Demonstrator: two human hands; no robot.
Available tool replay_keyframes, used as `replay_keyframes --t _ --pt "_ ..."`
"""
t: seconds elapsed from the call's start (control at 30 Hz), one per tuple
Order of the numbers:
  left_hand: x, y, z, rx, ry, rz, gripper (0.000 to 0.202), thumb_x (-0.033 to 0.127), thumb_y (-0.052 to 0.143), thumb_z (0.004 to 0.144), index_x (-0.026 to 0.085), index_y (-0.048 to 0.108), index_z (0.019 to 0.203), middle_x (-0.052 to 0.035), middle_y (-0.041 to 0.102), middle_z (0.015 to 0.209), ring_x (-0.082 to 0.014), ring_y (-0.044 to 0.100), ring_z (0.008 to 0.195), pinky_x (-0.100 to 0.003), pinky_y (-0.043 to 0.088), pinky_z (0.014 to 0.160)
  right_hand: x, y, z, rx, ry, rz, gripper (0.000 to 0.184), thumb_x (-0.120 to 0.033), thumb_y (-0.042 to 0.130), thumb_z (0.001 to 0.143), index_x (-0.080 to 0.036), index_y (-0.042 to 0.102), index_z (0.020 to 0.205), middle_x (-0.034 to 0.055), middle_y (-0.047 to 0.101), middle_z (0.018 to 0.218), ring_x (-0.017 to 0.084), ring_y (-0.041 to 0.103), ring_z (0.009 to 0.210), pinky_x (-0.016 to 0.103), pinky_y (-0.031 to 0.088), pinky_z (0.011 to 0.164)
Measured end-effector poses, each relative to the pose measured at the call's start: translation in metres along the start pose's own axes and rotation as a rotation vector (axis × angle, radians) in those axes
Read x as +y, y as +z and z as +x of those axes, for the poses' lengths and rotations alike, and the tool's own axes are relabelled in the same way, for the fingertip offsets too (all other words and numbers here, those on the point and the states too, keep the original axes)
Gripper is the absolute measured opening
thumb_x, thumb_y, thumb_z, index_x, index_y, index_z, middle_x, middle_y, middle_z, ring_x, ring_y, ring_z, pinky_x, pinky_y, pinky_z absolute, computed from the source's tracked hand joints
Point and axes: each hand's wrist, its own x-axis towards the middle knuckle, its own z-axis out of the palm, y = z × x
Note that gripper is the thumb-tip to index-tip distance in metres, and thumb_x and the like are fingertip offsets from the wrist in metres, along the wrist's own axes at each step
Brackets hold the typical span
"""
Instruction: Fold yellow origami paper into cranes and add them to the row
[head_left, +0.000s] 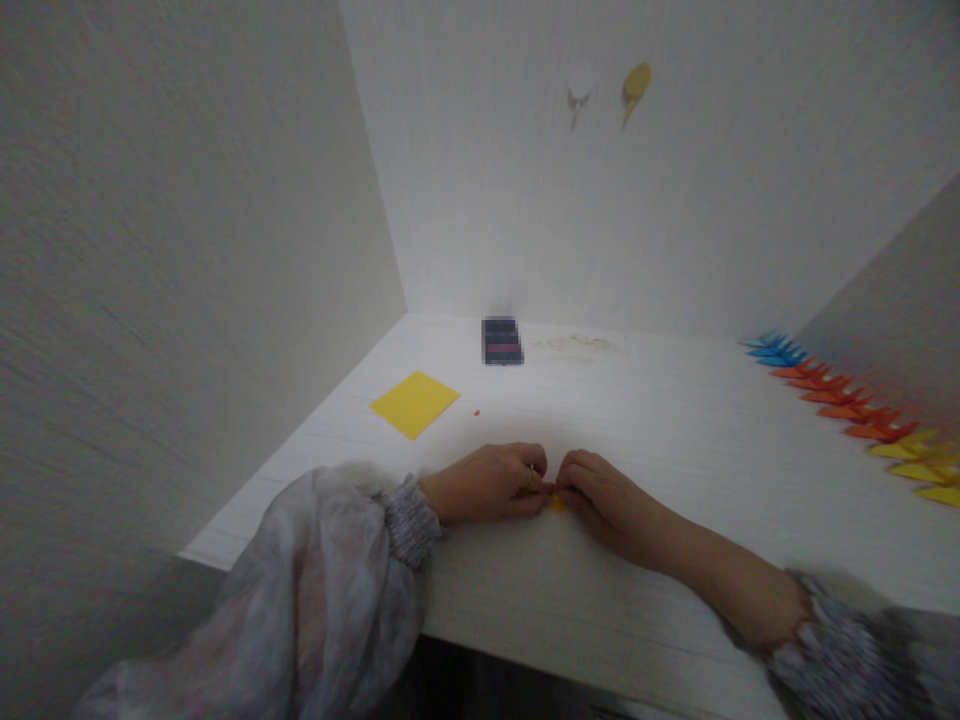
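Between my fingertips is a small piece of yellow-orange paper (559, 503), mostly hidden by the hands. My left hand (495, 482) pinches it from the left, a ring on one finger. From the other side my right hand (604, 498) grips it, fingers curled and pressed together. Both hands rest low over the white table, their tips nearly touching. A flat square of yellow paper (415, 404) lies beyond my left hand, turned like a diamond. A tiny orange-red scrap (476, 413) sits to the right of that square.
Along the table's right side runs a row of folded paper pieces: blue (776, 348), orange-red (847, 398) and yellow (922, 462). A dark blurred block (502, 341) stands near the back wall. Two hooks, one white (580, 85) and one gold (637, 82), hang on that wall.
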Motion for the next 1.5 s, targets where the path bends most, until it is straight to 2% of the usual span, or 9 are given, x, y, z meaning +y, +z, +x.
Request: replay_keyframes --t 0.1,0.27,0.43,0.63,0.83,1.03,1.27,1.5 --pt "0.000 0.001 0.000 0.018 -0.002 -0.033 0.027 0.031 0.041 0.084 0.017 0.064 0.085 -0.0035 0.054 0.088 -0.0093 0.050 0.072 -0.021 0.039 0.066 0.000 0.000 0.000 -0.012 0.016 -0.018 0.016 -0.014 0.039 0.083 -0.015 0.053 0.076 0.0078 0.054 0.078 0.018 0.049 0.074 0.034 0.042 0.071" --pt "-0.004 0.009 0.003 0.087 -0.057 -0.138 0.030 0.031 0.044 0.082 0.013 0.064 0.069 -0.0025 0.054 0.081 -0.0065 0.048 0.063 -0.019 0.037 0.059 -0.003 0.001 0.002 -0.032 0.053 -0.072 0.015 -0.011 0.041 0.081 -0.014 0.054 0.075 0.0079 0.054 0.077 0.018 0.049 0.073 0.033 0.041 0.070" --pt "-0.005 0.013 0.004 0.112 -0.075 -0.251 0.027 0.030 0.049 0.080 0.012 0.066 0.070 -0.0034 0.055 0.079 -0.0061 0.048 0.063 -0.018 0.038 0.059 -0.007 0.002 0.003 -0.053 0.084 -0.155 0.018 -0.011 0.039 0.082 -0.013 0.056 0.077 0.0085 0.056 0.079 0.018 0.050 0.074 0.034 0.040 0.072" --pt "-0.004 0.009 0.003 0.089 -0.077 -0.281 0.019 0.026 0.053 0.077 0.013 0.067 0.078 -0.0031 0.055 0.081 -0.0062 0.049 0.064 -0.019 0.039 0.061 -0.008 0.003 0.003 -0.052 0.115 -0.206 0.020 -0.014 0.038 0.084 -0.013 0.057 0.077 0.0081 0.057 0.078 0.018 0.051 0.074 0.035 0.038 0.071" --pt "-0.008 0.012 0.004 0.103 -0.115 -0.353 0.016 0.026 0.058 0.074 0.013 0.066 0.076 -0.0019 0.054 0.079 -0.0064 0.049 0.065 -0.019 0.041 0.061 -0.008 0.003 0.003 -0.037 0.145 -0.182 0.017 -0.014 0.038 0.083 -0.014 0.054 0.076 0.0073 0.058 0.077 0.018 0.050 0.072 0.033 0.038 0.069" --pt "-0.008 0.013 0.007 0.090 -0.204 -0.393 0.015 0.027 0.061 0.071 0.013 0.065 0.071 -0.0001 0.053 0.075 -0.0058 0.049 0.062 -0.019 0.041 0.060 -0.010 0.003 0.004 0.001 0.239 -0.129 0.011 -0.014 0.042 0.079 -0.016 0.050 0.073 0.0057 0.057 0.071 0.016 0.049 0.066 0.030 0.038 0.063" --pt "-0.004 0.010 0.005 0.099 -0.151 -0.325 0.015 0.024 0.057 0.075 0.013 0.065 0.076 -0.0012 0.052 0.077 -0.0071 0.050 0.066 -0.020 0.042 0.065 -0.008 0.003 0.001 0.023 0.241 -0.064 0.010 -0.014 0.040 0.080 -0.017 0.047 0.073 0.0058 0.056 0.073 0.017 0.049 0.067 0.032 0.040 0.065" --pt "-0.005 0.011 0.006 0.097 -0.171 -0.363 0.016 0.027 0.061 0.072 0.013 0.067 0.077 -0.0016 0.053 0.077 -0.0073 0.050 0.066 -0.020 0.042 0.064 -0.007 0.001 0.000 0.019 0.272 -0.023 0.007 -0.015 0.043 0.078 -0.017 0.048 0.074 0.0046 0.056 0.072 0.016 0.049 0.067 0.030 0.040 0.062"
